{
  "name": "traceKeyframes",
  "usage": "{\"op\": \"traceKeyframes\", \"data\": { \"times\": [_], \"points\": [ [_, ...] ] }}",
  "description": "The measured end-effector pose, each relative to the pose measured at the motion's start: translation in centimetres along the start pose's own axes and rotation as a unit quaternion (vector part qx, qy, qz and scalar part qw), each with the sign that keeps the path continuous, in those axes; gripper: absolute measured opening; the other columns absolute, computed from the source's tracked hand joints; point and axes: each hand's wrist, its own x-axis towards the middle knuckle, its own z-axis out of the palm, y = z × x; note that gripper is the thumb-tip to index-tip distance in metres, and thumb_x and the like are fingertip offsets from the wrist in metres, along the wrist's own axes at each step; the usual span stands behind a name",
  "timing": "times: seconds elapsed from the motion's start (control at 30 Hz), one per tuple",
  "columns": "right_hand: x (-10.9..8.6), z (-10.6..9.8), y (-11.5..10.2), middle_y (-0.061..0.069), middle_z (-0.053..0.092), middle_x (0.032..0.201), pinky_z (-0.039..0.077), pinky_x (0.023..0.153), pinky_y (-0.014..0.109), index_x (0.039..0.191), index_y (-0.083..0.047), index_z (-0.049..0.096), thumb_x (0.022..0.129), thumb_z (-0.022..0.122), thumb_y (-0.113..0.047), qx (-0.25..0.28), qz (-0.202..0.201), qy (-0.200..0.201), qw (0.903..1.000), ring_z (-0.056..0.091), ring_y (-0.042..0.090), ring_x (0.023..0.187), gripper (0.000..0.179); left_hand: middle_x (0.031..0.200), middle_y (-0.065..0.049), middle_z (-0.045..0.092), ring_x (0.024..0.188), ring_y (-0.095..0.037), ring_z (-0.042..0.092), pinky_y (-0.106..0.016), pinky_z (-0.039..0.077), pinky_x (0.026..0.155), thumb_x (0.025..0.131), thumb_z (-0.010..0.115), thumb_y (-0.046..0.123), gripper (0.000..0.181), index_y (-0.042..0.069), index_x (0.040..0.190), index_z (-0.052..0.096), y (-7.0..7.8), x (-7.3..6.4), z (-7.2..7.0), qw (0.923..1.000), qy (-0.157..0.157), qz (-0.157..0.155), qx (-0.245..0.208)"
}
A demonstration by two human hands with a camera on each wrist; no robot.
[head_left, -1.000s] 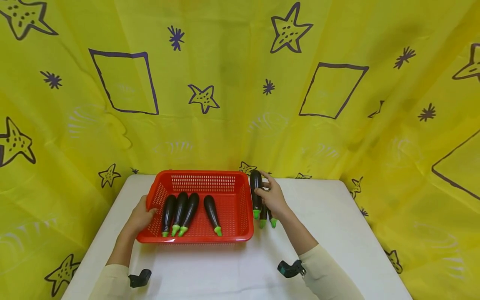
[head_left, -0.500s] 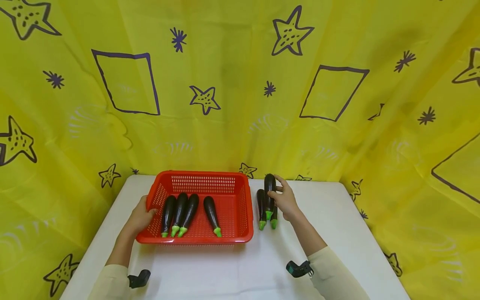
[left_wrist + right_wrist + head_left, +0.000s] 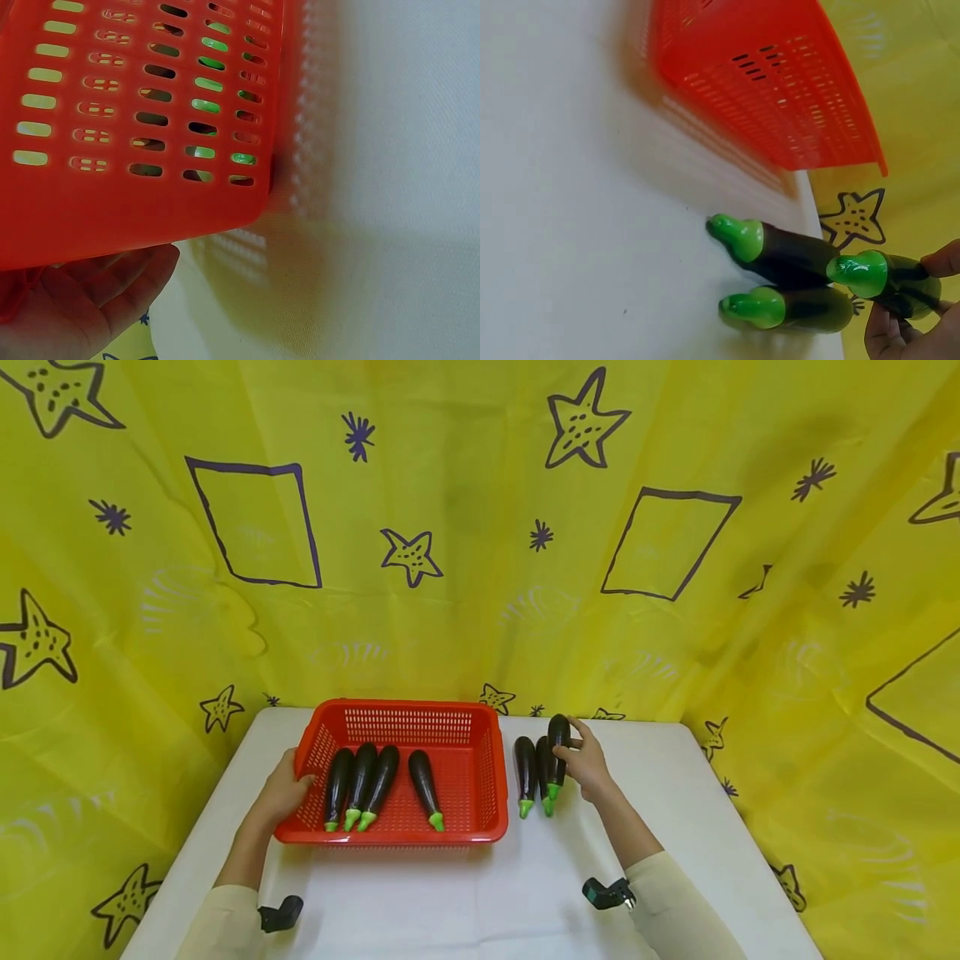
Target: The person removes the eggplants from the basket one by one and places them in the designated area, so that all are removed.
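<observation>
A red plastic basket (image 3: pixel 390 839) stands on the left half of the table, with several dark eggplants inside, among them a separate eggplant (image 3: pixel 425 781) right of a close group. My left hand (image 3: pixel 282 791) grips the basket's left rim, thumb over it; in the left wrist view its fingers (image 3: pixel 135 289) lie outside the slotted wall. Right of the basket, my right hand (image 3: pixel 585 764) pinches a green-stemmed eggplant (image 3: pixel 558 739) between thumb and fingers. Two more, a nearer eggplant (image 3: pixel 525 764) and a partly covered eggplant (image 3: pixel 542 756), lie beside it on the table.
The white table (image 3: pixel 450 910) ends at a yellow curtain (image 3: pixel 465 635) printed with stars, which hangs behind and on both sides. A black wrist camera (image 3: pixel 607 893) sticks out from the right sleeve, and another camera (image 3: pixel 281 913) from the left.
My right hand has moved right with its eggplant, from beside the basket's right rim to the right side of the two eggplants lying there. The left hand and basket stay put.
</observation>
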Motion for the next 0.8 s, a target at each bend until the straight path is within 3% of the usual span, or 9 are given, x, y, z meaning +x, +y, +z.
{"op": "traceKeyframes", "data": {
  "times": [0.23,0.37,0.53,0.67,0.8],
  "points": [
    [0.6,-0.7,1.4,0.039,0.040,0.148,0.057,0.080,0.032,0.167,-0.005,0.021,0.103,0.054,0.004,-0.007,0.004,0.004,1.0000,0.055,0.049,0.125,0.072,0.131,-0.044,0.047,0.104,-0.050,0.062,-0.057,0.059,0.083,0.102,0.047,-0.004,0.053,-0.019,0.146,0.022,0.0,0.0,0.0,1.0000,0.003,0.003,0.002],
    [1.0,-1.1,2.2,0.041,0.043,0.146,0.057,0.077,0.029,0.166,-0.003,0.020,0.103,0.054,0.006,-0.004,0.013,0.008,0.9999,0.058,0.050,0.122,0.072,0.131,-0.044,0.047,0.104,-0.049,0.062,-0.057,0.059,0.083,0.102,0.047,-0.003,0.053,-0.019,0.146,0.023,0.0,0.0,0.0,1.0000,0.003,0.000,0.005],
    [1.2,-1.3,2.9,0.042,0.042,0.146,0.057,0.086,0.039,0.166,-0.001,0.020,0.103,0.054,0.004,-0.023,0.025,0.018,0.9993,0.057,0.052,0.123,0.072,0.130,-0.045,0.047,0.104,-0.050,0.062,-0.058,0.058,0.084,0.102,0.049,-0.004,0.053,-0.019,0.146,0.023,0.1,0.0,0.0,1.0000,0.007,0.002,0.007],
    [1.4,-1.4,3.5,0.042,0.042,0.146,0.052,0.100,0.054,0.165,0.000,0.022,0.102,0.055,0.005,-0.042,0.026,0.023,0.9985,0.053,0.055,0.126,0.072,0.130,-0.044,0.047,0.104,-0.049,0.062,-0.057,0.058,0.083,0.102,0.048,-0.004,0.053,-0.019,0.146,0.022,0.0,0.0,0.0,1.0000,0.004,0.000,0.006],
    [1.7,-1.3,4.0,0.043,0.042,0.146,0.046,0.106,0.060,0.164,0.001,0.023,0.100,0.055,0.006,-0.051,0.022,0.027,0.9981,0.051,0.056,0.128,0.072,0.130,-0.044,0.047,0.104,-0.049,0.062,-0.056,0.059,0.082,0.102,0.047,-0.004,0.053,-0.018,0.146,0.022,-0.1,0.1,0.0,1.0000,0.001,-0.003,0.002]
  ]
}}
